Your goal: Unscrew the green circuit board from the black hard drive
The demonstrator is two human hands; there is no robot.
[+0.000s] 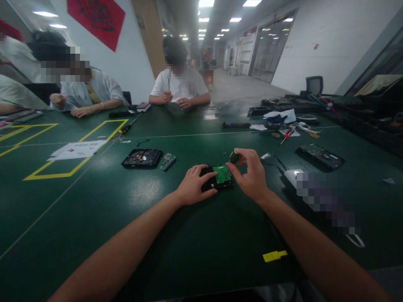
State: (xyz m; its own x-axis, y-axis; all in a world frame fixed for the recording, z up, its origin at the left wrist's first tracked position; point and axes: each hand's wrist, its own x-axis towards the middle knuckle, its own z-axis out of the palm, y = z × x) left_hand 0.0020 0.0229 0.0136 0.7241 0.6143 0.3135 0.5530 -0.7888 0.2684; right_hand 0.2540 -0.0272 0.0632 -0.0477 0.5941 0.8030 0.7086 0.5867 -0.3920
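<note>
A black hard drive with a green circuit board (223,174) lies on the green table in front of me. My left hand (195,184) rests over its left side, the fingers spread across the casing and one fingertip at the board. Above the drive's right edge, my right hand (250,174) grips a screwdriver with a yellow and black handle (234,156). The handle stands roughly upright, and its tip is too small to make out against the board's upper right part.
Left of the drive lie an opened drive (142,158) and a loose circuit board (168,161). Another drive (321,156), a red screwdriver (286,135) and a cabled, partly blurred device (299,180) are to the right. Two people sit across the green table (189,235); others are partly visible.
</note>
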